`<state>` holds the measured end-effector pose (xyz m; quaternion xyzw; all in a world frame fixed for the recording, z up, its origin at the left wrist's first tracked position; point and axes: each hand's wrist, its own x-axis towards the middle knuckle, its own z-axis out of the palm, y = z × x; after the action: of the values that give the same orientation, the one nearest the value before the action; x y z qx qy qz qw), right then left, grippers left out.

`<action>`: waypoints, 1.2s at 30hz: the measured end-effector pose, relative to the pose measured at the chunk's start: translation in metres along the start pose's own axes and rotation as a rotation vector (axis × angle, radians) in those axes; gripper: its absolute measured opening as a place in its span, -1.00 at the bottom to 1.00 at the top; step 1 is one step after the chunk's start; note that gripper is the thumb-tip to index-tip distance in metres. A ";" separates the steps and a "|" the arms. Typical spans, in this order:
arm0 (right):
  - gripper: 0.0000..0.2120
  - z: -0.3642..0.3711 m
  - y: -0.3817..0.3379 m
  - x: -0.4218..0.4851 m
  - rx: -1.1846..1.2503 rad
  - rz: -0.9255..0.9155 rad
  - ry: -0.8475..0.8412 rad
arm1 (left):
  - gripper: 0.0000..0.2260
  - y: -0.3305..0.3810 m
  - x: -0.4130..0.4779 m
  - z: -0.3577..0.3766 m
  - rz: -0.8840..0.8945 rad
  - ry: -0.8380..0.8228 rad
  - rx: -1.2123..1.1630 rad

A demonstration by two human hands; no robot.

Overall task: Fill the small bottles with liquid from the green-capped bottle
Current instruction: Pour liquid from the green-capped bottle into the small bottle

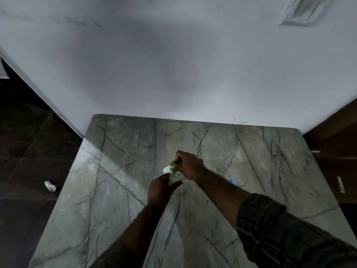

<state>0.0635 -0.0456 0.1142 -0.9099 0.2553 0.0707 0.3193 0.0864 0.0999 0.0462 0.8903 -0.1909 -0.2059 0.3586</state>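
Mostly your two hands hide the green-capped bottle (174,178) at mid-desk (119,171): your left hand (161,189) wraps its clear body, and your right hand (190,165) grips the green cap (173,165). One white shape (166,168) peeks out beside it (too blurred to name), and one blue object (232,180) lies to the right.

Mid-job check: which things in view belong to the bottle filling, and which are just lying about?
Job: green cap, gripped by the right hand; clear bottle, held by the left hand; white item beside the cap, too blurred to name.
Lying about: small blue item on the table, purpose unclear; white gadget on the floor.
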 end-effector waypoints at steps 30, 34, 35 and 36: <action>-0.81 0.000 0.000 0.003 -0.022 0.006 -0.022 | -0.61 -0.003 0.002 0.001 0.032 -0.001 0.056; -0.79 0.001 -0.001 0.003 -0.037 0.005 -0.025 | -0.60 -0.005 0.000 0.003 0.016 0.002 0.052; -0.78 -0.002 -0.002 0.004 -0.038 0.004 -0.031 | -0.60 -0.004 0.000 0.002 0.022 0.011 0.051; -0.77 -0.004 -0.002 0.005 -0.035 0.006 -0.030 | -0.61 -0.003 0.001 0.002 0.031 0.017 0.046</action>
<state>0.0687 -0.0483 0.1171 -0.9134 0.2519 0.0899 0.3068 0.0869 0.1003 0.0429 0.8969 -0.2063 -0.1881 0.3430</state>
